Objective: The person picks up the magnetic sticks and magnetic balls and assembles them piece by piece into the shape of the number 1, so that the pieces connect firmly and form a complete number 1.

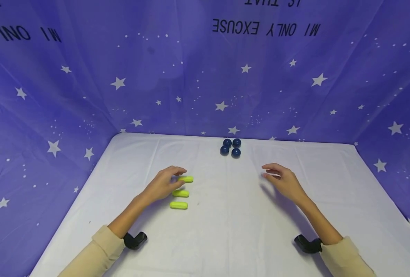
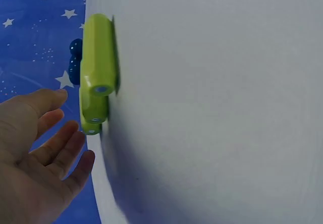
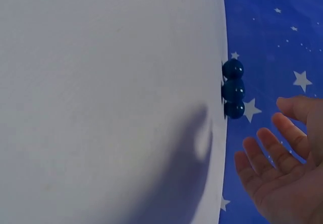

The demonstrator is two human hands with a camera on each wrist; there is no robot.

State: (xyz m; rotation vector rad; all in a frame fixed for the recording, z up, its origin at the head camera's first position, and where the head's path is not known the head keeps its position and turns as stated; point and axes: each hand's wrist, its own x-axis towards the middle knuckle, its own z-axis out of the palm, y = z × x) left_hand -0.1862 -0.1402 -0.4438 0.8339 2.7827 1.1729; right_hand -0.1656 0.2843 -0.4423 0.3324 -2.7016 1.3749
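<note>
Three short, faceted yellow-green sticks lie one behind another, left of the table's middle: a front stick (image 1: pixel 178 205), a middle stick (image 1: pixel 181 193) and a back stick (image 1: pixel 187 179). My left hand (image 1: pixel 164 184) hovers beside the back two, thumb and fingers apart, and partly covers the back stick in the head view. In the left wrist view, a gap shows between the left fingers (image 2: pixel 65 148) and the nearest stick (image 2: pixel 99 52). Over the table's right side is my right hand (image 1: pixel 285 184), fingers loosely bent and holding nothing. Several dark blue balls (image 1: pixel 236 152) sit clustered at the back.
A white cloth (image 1: pixel 225 231) covers the table. Behind and beside it hangs a purple-blue curtain (image 1: pixel 191 84) with white stars and upside-down lettering. Each wrist wears a black camera mount, the left mount (image 1: pixel 135 240) and the right mount (image 1: pixel 308 244), below beige sleeves.
</note>
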